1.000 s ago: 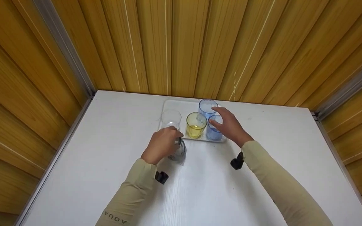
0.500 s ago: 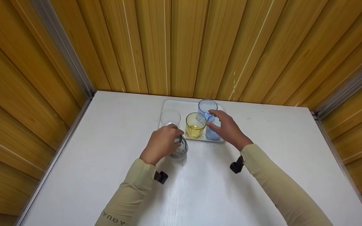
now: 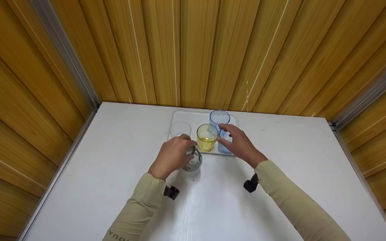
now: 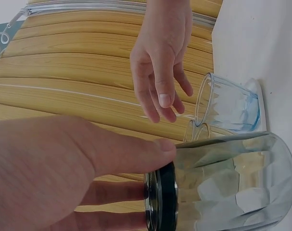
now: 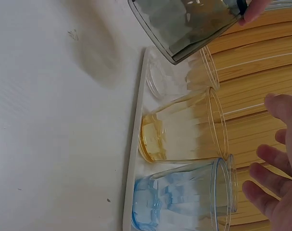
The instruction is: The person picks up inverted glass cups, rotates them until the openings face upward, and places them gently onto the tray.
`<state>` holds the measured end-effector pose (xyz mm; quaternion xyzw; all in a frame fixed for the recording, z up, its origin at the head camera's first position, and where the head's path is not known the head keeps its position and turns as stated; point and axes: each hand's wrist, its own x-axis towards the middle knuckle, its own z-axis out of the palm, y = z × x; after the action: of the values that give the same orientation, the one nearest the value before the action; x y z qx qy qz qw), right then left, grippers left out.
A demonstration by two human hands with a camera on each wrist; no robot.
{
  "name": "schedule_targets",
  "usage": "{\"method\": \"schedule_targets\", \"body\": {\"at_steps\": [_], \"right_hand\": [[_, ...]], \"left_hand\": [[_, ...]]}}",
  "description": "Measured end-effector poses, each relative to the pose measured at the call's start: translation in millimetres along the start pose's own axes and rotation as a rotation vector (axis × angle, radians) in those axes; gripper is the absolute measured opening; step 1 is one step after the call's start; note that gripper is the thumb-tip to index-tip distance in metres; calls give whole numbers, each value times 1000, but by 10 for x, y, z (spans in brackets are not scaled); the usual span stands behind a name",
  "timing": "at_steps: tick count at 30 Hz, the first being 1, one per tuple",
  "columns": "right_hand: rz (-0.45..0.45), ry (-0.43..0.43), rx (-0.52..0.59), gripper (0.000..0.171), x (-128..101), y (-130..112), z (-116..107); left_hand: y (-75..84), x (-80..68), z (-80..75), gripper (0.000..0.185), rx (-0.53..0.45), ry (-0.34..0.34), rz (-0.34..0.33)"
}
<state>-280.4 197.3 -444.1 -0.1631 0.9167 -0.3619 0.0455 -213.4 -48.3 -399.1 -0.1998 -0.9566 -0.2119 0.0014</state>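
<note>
My left hand (image 3: 171, 155) grips a grey-tinted glass tumbler (image 3: 194, 162) by its dark rim, in front of the tray. In the left wrist view the thumb lies on one side of this glass (image 4: 232, 183) and fingers on the other. In the right wrist view the grey glass (image 5: 189, 24) hangs tilted above the table. My right hand (image 3: 241, 144) hovers with loosely bent, spread fingers over the front blue glass (image 3: 224, 147), its fingertips close to the rim of the yellow glass (image 3: 207, 140). Nothing is in its grasp.
A white tray (image 3: 188, 116) bears the yellow glass, two blue ones and a clear glass (image 3: 180, 129). The rear blue glass (image 3: 219, 117) stands behind the yellow one. The white table (image 3: 129, 130) meets wood-patterned panels (image 3: 196, 50) behind the tray.
My right hand has drifted left from the front blue glass toward the yellow glass. My left hand has shifted the grey glass slightly to the right. The glasses on the tray keep their arrangement.
</note>
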Motion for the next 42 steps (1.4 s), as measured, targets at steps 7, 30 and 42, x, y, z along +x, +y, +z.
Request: {"method": "schedule_targets", "body": {"at_steps": [7,30,42], "right_hand": [[-66,-3,22,53,-85,-49,40],[-130,-163,107,75,-171,-181,219],[-99,-209,122,88,-236,-152,354]], "left_hand": [[32,-7,-34,39,-18,-13,-17],[79,-29,-130,38,6,80,55],[130,-64,-156,41,-20,74,36]]}}
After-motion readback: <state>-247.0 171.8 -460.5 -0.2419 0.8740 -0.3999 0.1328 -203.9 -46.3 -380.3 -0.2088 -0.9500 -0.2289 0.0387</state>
